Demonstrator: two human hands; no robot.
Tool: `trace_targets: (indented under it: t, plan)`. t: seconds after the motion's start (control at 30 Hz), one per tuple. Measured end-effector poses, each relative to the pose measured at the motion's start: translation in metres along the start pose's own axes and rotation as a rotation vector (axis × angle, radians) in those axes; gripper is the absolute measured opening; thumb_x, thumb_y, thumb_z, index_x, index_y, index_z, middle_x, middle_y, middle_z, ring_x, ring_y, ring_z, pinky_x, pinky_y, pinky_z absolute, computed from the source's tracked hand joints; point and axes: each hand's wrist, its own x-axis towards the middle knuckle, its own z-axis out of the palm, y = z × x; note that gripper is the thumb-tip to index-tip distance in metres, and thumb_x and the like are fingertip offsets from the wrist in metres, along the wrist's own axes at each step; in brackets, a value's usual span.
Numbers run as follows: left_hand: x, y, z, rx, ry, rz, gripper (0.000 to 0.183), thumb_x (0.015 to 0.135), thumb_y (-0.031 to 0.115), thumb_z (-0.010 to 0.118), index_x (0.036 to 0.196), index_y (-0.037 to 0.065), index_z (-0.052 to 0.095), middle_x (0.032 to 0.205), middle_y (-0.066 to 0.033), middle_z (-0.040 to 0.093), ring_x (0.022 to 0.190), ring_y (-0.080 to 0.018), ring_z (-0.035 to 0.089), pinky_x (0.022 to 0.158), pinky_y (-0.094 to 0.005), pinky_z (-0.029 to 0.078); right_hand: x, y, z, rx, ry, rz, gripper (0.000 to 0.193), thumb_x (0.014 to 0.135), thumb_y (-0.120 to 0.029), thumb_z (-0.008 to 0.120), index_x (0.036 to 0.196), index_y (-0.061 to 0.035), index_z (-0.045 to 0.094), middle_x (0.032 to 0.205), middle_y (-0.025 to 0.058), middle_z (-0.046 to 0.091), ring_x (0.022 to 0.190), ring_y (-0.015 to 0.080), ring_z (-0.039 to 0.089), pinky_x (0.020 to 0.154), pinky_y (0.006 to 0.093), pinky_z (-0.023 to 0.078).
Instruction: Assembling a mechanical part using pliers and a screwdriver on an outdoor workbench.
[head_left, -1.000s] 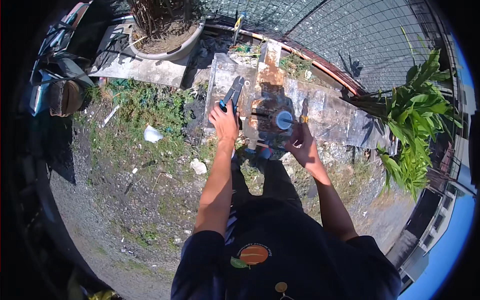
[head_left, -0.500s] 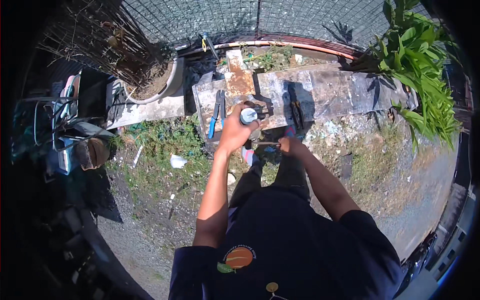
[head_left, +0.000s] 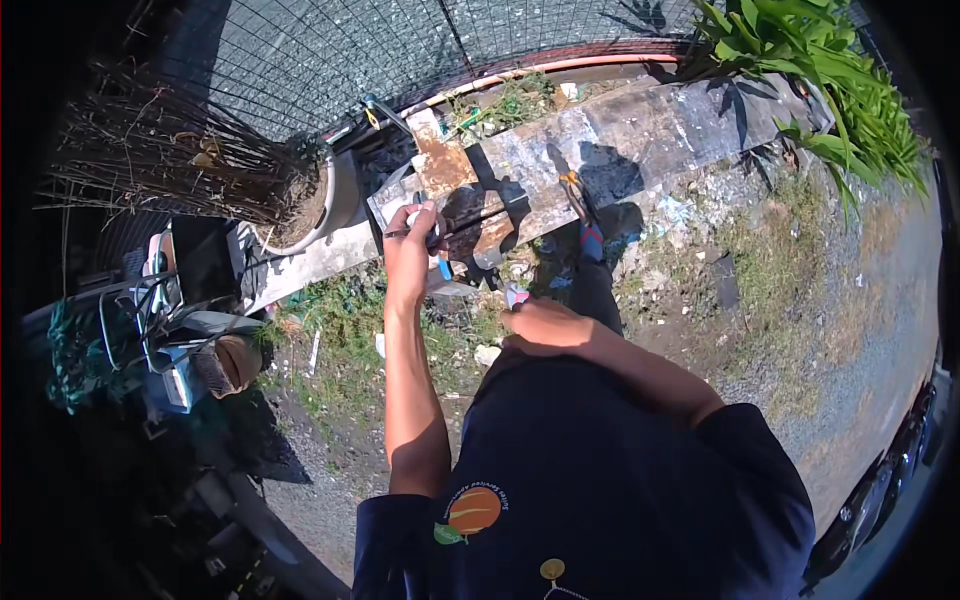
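Head view: a white object (head_left: 413, 217) is pinched by the left hand (head_left: 408, 242) over the counter (head_left: 655, 135); whether the right hand (head_left: 548, 328), nearer, is spread cannot be told.

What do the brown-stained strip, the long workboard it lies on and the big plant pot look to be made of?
Brown-stained strip: probably iron or steel, rough; patchy orange-brown colour resembles rust.
Long workboard: perhaps weathered wood, though its grey, blotched surface leaves metal possible.
Plant pot: pale, with a smooth-looking rounded wall; plastic, ceramic or concrete, I can't tell.
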Motion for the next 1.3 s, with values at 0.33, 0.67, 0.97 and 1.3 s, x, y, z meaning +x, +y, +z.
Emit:
trace_targets:
  t: [0.33,0.67,0.97,1.3]
  plan:
    - [-0.062,0.06,-0.036,-0.915,-0.373,-0.007,0.03,0.104,0.03,0.051,0.098,0.002,0.061,0.069,-0.0027,0.057,0.04,-0.0072,0.042,0.042,-0.0244,0.041,-0.019,-0.063,-0.096,0.786,0.72,-0.394,0.054,0.091,-0.007,0.073,0.14,-0.0029,0.051,0.118,0.0141,0.064,0.096,0.0208,0.065,0.085,0.0336,0.052]
    - [-0.081,0.051,-0.044,-1.028,-0.507,-0.114,0.03,0.102,0.027,0.049,0.094,0.0,0.061,0.068,-0.0064,0.057,0.034,-0.0077,0.035,0.035,-0.0223,0.029,0.023,-0.113,-0.109,1.49,0.141,-0.454,0.037,0.11,-0.037,0.056,0.104,-0.0012,0.063,0.083,0.0079,0.063,0.066,0.0143,0.06,0.061,0.0259,0.047]
    - [-0.081,0.033,-0.029,-0.897,-0.411,-0.219,0.032,0.102,0.026,0.049,0.096,-0.002,0.061,0.069,-0.0057,0.06,0.033,-0.0069,0.033,0.033,-0.0216,0.027,0.019,-0.091,-0.074,1.394,0.472,-0.213,0.051,0.113,-0.046,0.046,0.104,0.0001,0.065,0.081,0.0094,0.064,0.065,0.0157,0.061,0.059,0.0266,0.046]
    - [-0.073,0.026,-0.022,-0.959,-0.115,-0.272,0.032,0.103,0.029,0.053,0.096,0.0,0.062,0.075,-0.0078,0.062,0.039,-0.0085,0.04,0.038,-0.0228,0.027,-0.008,-0.009,-0.07,1.283,0.457,-0.029,0.037,0.111,-0.026,0.054,0.139,-0.0025,0.057,0.11,0.0166,0.069,0.086,0.0197,0.068,0.077,0.0309,0.053]
